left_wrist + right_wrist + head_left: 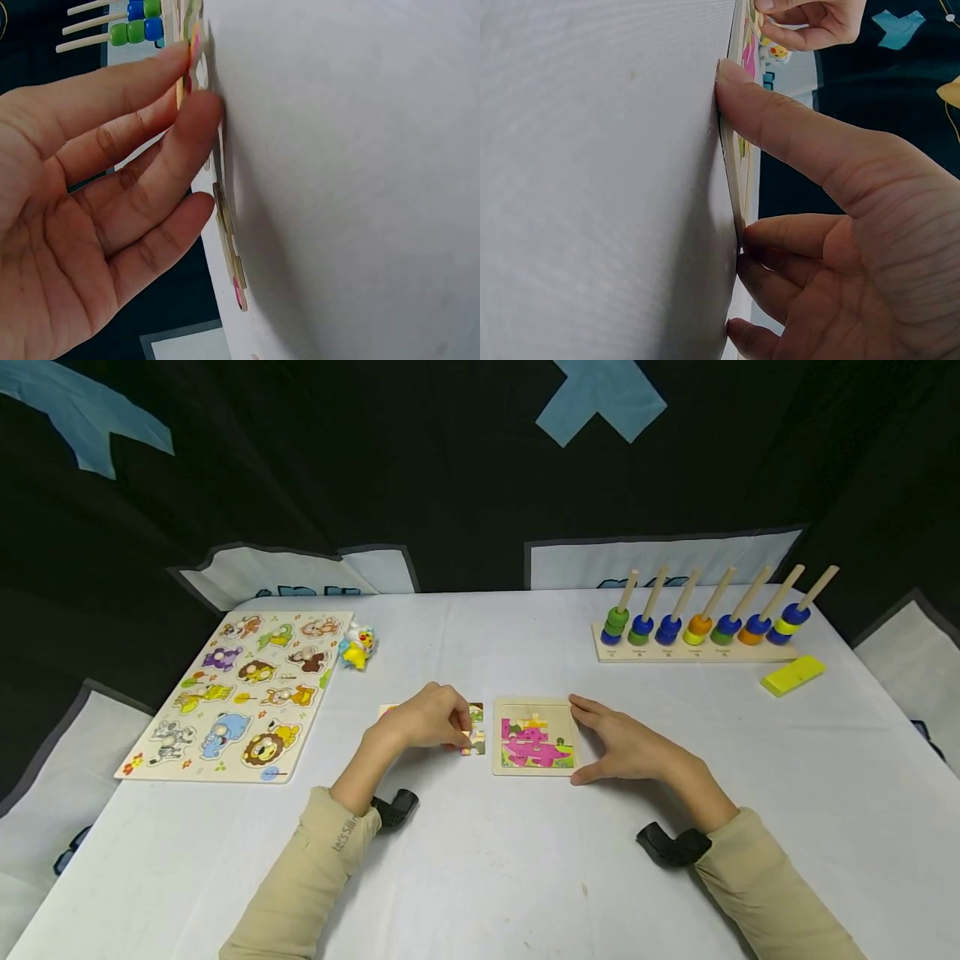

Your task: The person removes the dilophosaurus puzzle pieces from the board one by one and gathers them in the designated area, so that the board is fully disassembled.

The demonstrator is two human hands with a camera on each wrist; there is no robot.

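A small square wooden puzzle board [533,701] lies flat on the table, partly filled with pieces that show a pink crocodile. My left hand [429,717] is just left of it and pinches a puzzle piece [195,49] between thumb and fingertips. Beneath and beside that hand lie other loose puzzle pieces [477,713], partly hidden by it. My right hand [624,743] holds the board by its right side, thumb near the lower corner and index finger near the upper one. In the right wrist view the thumb [739,82] touches the board's edge.
A large animal peg puzzle [300,739] lies on the left, with a small yellow and blue toy figure [358,647] beside it. At the back right stands a counting rack [697,652] with coloured rings on pegs. A yellow block [792,676] lies in front of it.
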